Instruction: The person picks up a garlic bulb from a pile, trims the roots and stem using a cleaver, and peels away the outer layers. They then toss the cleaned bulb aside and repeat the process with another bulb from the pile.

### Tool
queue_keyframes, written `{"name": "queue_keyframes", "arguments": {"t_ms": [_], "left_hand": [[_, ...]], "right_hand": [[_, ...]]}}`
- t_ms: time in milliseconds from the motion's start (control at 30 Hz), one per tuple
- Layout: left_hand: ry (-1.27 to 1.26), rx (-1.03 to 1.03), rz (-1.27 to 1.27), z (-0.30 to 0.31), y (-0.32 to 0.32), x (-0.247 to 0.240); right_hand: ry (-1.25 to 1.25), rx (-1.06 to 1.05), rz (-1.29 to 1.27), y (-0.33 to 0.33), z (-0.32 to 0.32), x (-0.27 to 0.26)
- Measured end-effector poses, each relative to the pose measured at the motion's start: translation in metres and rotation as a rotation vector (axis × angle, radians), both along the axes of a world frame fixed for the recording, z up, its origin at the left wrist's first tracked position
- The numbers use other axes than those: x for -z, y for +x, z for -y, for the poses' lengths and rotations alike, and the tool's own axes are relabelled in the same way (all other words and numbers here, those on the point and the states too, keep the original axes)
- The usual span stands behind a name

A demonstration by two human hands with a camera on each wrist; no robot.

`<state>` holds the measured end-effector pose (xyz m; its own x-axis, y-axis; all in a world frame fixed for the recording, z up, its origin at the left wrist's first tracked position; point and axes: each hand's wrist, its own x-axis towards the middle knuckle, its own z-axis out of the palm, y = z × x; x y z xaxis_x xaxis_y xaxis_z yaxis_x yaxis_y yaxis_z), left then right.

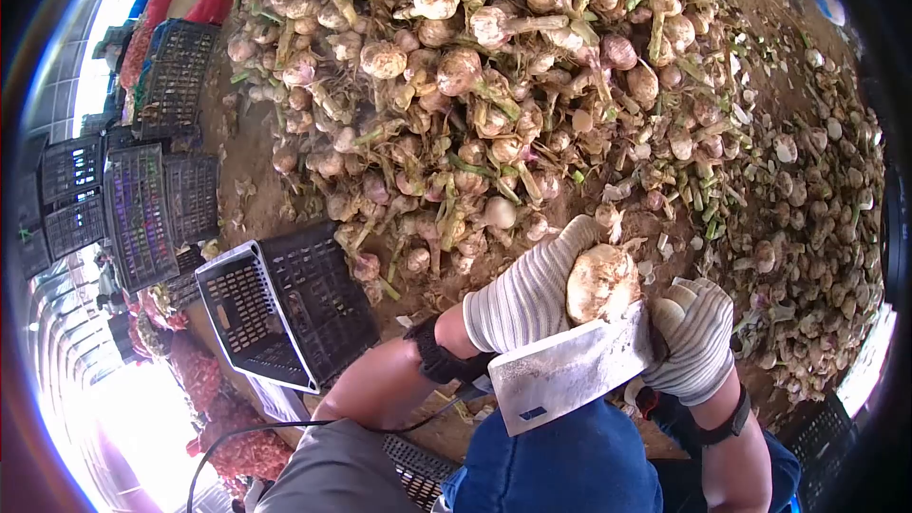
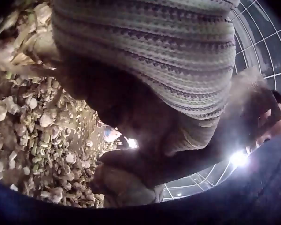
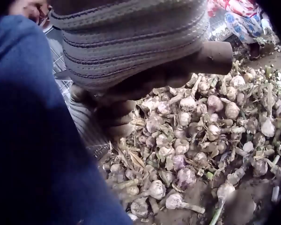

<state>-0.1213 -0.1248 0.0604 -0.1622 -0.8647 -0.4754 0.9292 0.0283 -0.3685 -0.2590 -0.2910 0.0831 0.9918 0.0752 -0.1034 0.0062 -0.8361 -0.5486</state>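
My left hand [image 1: 521, 296], in a striped knit glove, holds a large pale garlic bulb [image 1: 602, 285] over my lap. A cleaver [image 1: 560, 378] with a broad, soiled blade lies flat just below the bulb, its upper edge right at the bulb's underside. My gloved right hand [image 1: 698, 340] grips the cleaver's handle; the handle's round wooden end [image 3: 219, 57] sticks out of the fist in the right wrist view. In the left wrist view the striped glove [image 2: 145, 61] fills the top, and the bulb is hidden in shadow.
A big heap of garlic [image 1: 456, 76] with stems lies on the ground ahead. Loose bulbs and cut stems [image 1: 807, 228] spread to the right. A black crate [image 1: 285, 309] lies tipped at left, with stacked crates [image 1: 138, 214] beyond. Another person [image 3: 243, 23] is in the right wrist view.
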Motion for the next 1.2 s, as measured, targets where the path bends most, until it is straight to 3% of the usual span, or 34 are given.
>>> {"name": "queue_keyframes", "arguments": {"t_ms": [267, 367, 533, 667, 700, 733, 767, 833, 900, 933, 967, 1033, 1100, 1133, 1200], "left_hand": [[0.07, 0.001, -0.07, 0.009, -0.004, -0.011], [-0.066, -0.032, -0.226, 0.001, -0.005, 0.0], [-0.104, -0.052, -0.225, 0.001, -0.007, 0.003], [-0.17, 0.031, -0.428, -0.005, -0.005, -0.004], [-0.254, 0.017, -0.41, -0.007, -0.01, 0.003], [-0.338, 0.001, -0.388, -0.01, -0.014, 0.009], [-0.421, -0.017, -0.363, -0.012, -0.019, 0.016], [-0.327, -0.024, 0.049, -0.019, -0.019, 0.022], [-0.303, -0.065, 0.077, -0.023, -0.025, 0.03], [-0.331, -0.101, -0.085, -0.024, -0.026, 0.035], [-0.361, -0.136, -0.242, -0.023, -0.025, 0.039], [-0.4, -0.172, -0.363, -0.021, -0.023, 0.038], [-0.424, -0.166, -0.287, -0.012, -0.011, 0.025], [-0.436, -0.164, -0.247, -0.007, -0.003, 0.018], [-0.448, -0.167, -0.175, -0.002, 0.006, 0.006]], "right_hand": [[-0.028, 0.104, 0.227, 0.009, 0.007, 0.005], [-0.095, 0.083, 0.232, 0.01, 0.01, 0.006], [-0.08, 0.079, 0.297, 0.012, 0.014, 0.009], [-0.093, 0.13, 0.267, 0.002, 0.034, 0.027], [-0.13, 0.156, 0.25, -0.005, 0.046, 0.037], [-0.01, 0.382, 0.141, -0.021, 0.065, 0.063], [0.025, 0.46, 0.184, -0.042, 0.09, 0.085], [0.059, 0.543, 0.357, -0.041, 0.085, 0.072], [0.062, 0.566, 0.331, -0.054, 0.077, 0.085], [0.058, 0.585, 0.321, -0.062, 0.073, 0.094], [0.382, 0.809, 0.259, -0.06, 0.056, 0.095], [0.069, 0.592, -0.005, -0.054, 0.04, 0.083], [0.659, 0.641, 0.134, -0.052, 0.013, 0.08], [0.55, 0.607, 0.063, -0.049, 0.006, 0.067], [0.746, 0.709, -0.071, -0.039, -0.009, 0.045]]}}
